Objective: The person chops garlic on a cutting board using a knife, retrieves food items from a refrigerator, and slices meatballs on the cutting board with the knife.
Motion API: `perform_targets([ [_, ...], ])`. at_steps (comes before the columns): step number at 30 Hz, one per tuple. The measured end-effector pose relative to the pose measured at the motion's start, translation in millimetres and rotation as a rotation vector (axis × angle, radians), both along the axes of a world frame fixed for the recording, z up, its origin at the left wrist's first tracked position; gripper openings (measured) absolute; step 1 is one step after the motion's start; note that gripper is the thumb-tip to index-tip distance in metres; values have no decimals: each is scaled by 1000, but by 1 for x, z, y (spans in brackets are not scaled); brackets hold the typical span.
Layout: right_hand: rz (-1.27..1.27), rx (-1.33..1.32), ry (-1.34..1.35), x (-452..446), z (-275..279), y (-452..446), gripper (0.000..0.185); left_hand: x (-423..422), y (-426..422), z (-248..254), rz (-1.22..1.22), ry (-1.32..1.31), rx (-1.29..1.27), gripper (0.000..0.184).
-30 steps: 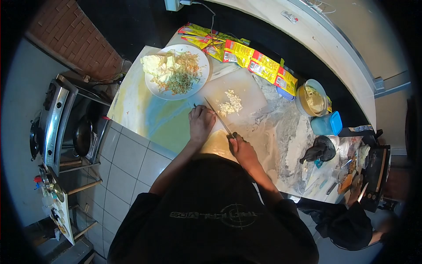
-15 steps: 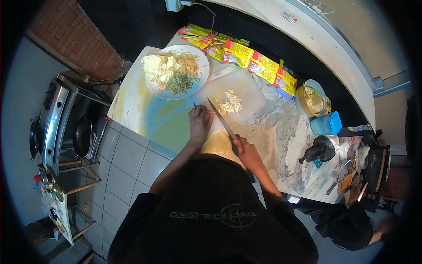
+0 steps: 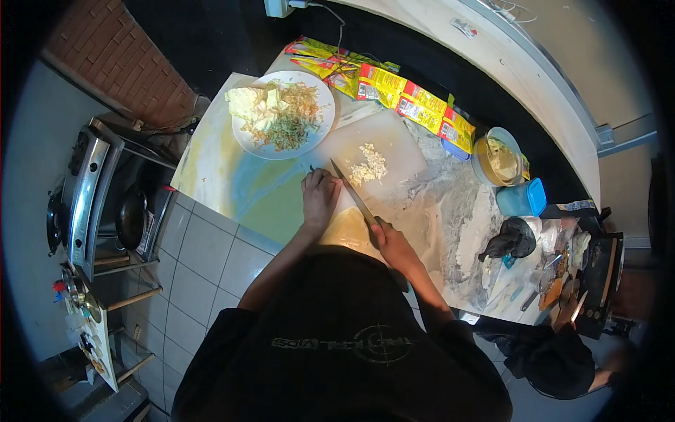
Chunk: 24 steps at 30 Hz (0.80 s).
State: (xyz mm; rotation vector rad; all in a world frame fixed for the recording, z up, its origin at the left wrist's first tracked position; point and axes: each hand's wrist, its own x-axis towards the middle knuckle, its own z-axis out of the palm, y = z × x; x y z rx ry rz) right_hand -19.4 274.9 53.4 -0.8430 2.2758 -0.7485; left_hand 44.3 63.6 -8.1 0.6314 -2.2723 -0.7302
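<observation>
A long kitchen knife [image 3: 356, 195] lies across the near-left part of a white cutting board [image 3: 404, 144], its tip toward the plate. My right hand [image 3: 395, 246] is wrapped round its handle. Left of the blade, my left hand [image 3: 321, 197] is closed with curled fingers, pressing on a small piece that I cannot make out. A thin dark stem pokes out beyond those fingertips. Chopped pale bits, like garlic [image 3: 368, 167], are heaped on the board right of the blade. Beyond my left hand is a white plate [image 3: 254, 147] holding shredded vegetables [image 3: 287, 121] and pale cut chunks.
Yellow-red sachet strips [image 3: 415, 102] line the table's back edge. A bowl of yellowish food [image 3: 500, 158], a blue-lidded container [image 3: 526, 199] and a black bag [image 3: 512, 239] stand at the right. Another person [image 3: 555, 359] is at far right. A stove [image 3: 88, 190] stands at left.
The knife and my right hand have shifted very slightly. My left hand stays in the same place, and the pile of pale bits looks the same.
</observation>
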Motion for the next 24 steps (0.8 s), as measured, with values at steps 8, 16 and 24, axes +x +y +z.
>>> perform_targets([
  [8,-2,250,338,18,-1,-12,40,1,-1,-1,6,0,29,15],
  [16,-49,201,334,8,9,8,41,0,1,5,9,-46,-48,16],
  [24,-94,7,78,10,8,3,44,11,2,8,-42,143,110,26],
])
